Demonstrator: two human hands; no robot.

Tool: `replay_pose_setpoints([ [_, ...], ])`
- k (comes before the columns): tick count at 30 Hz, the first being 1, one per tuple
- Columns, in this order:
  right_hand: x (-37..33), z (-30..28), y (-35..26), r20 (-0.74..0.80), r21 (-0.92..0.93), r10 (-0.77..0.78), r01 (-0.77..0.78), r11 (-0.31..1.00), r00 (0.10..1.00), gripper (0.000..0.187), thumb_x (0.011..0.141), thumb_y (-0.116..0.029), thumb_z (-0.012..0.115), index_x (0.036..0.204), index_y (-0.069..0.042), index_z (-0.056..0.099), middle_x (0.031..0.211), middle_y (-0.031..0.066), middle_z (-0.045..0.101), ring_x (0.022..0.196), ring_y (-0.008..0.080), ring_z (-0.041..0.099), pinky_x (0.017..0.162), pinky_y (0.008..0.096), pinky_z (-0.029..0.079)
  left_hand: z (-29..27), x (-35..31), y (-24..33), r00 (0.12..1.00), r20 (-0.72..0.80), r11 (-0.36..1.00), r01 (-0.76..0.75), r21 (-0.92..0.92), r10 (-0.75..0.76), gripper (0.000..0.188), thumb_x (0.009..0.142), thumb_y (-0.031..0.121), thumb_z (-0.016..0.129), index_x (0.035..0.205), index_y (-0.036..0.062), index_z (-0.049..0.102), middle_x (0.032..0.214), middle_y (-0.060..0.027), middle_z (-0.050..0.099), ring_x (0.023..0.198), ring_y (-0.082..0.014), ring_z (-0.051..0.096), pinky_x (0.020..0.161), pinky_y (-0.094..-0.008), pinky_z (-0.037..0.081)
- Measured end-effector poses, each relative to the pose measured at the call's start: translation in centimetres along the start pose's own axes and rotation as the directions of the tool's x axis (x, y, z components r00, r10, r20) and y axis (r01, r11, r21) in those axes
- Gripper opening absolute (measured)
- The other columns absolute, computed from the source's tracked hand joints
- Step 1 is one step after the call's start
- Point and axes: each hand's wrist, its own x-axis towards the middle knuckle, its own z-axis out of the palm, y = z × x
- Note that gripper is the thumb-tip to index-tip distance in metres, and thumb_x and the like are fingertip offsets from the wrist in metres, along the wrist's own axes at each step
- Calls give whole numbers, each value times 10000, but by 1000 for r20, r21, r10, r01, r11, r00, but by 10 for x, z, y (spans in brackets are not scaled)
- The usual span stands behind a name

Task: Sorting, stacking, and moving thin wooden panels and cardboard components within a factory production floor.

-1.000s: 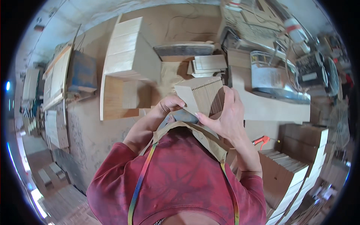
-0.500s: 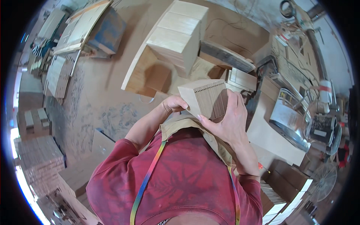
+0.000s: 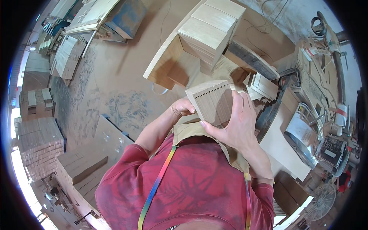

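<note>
Between my two hands, close in front of my apron, is a stack of thin wooden boards (image 3: 212, 100) pressed together, with a row of small dark holes along one edge. My left hand (image 3: 183, 107) grips the stack's left side, its thumb toward the boards. Spread over the right side and near corner is my right hand (image 3: 240, 122), thumb low and fingers higher up. The far underside of the stack is hidden. Just beyond it stands a wooden crate-like box (image 3: 163, 69) with taller stacks of pale boards (image 3: 209, 28) inside.
Several loose pale boards (image 3: 262, 87) lie right of my hands. A workbench with a machine having a round metal housing (image 3: 301, 124) is at the right. Board stacks (image 3: 40, 147) stand at the left, and a standing fan (image 3: 321, 202) at the lower right.
My view has turned, so the surroundings sit further right. The board stack, still in both hands, has tilted slightly and its holed face shows more evenly.
</note>
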Motion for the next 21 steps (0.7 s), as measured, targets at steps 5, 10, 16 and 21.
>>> replay_pose_setpoints([
  [5,1,1,-2,1,-16,-26,26,1000,1000,971,671,-469,936,1335,99,513,1131,211,589,981,359,593,813,446,552,10,-4,0,999,-12,999,-37,15,37,1099,543,33,991,1546,-16,546,1461,-200,671,1333,-365,645,1186,-482,487],
  [10,0,3,-4,9,2,-12,12,1000,1000,958,677,-449,939,1351,81,513,1128,201,582,975,359,586,833,458,536,21,-11,1,997,-76,1000,-6,6,7,1089,541,12,993,1537,-16,554,1439,-202,685,1312,-368,661,1172,-477,504],
  [16,0,4,-3,20,28,17,-18,999,1000,954,686,-433,944,1373,63,506,1117,193,574,958,353,574,840,469,517,31,-10,2,997,-83,1000,2,-13,-3,1067,546,-5,987,1525,-19,564,1414,-202,701,1281,-371,682,1149,-478,529],
  [21,0,5,-4,12,26,7,-7,1000,1000,956,687,-436,944,1372,66,504,1104,190,573,943,347,569,822,466,516,27,-10,1,996,-84,999,16,-35,-19,1058,550,-13,985,1522,-20,567,1408,-203,704,1277,-372,685,1142,-485,536],
])
